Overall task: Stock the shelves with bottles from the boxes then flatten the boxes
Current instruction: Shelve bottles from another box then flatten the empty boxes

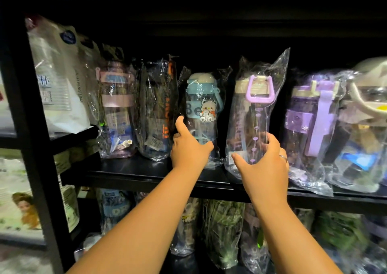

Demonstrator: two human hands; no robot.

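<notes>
While the right hand [263,164] grips the purple-handled bottle [256,114] low at the front edge of the shelf [125,169] and the left hand [189,150], forefinger straight, just touches the bear bottle [202,110], that slick overhanging bag [278,68] could slide off or topple neighbours.

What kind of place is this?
Probably a shop or stockroom: a black shelf lined with bottles in clear bags, like the bear bottle and the purple-handled bottle.

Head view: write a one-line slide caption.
Right hand grips a bagged lilac-handled bottle on the black shelf; left hand touches the bear-print bottle beside it.
</notes>
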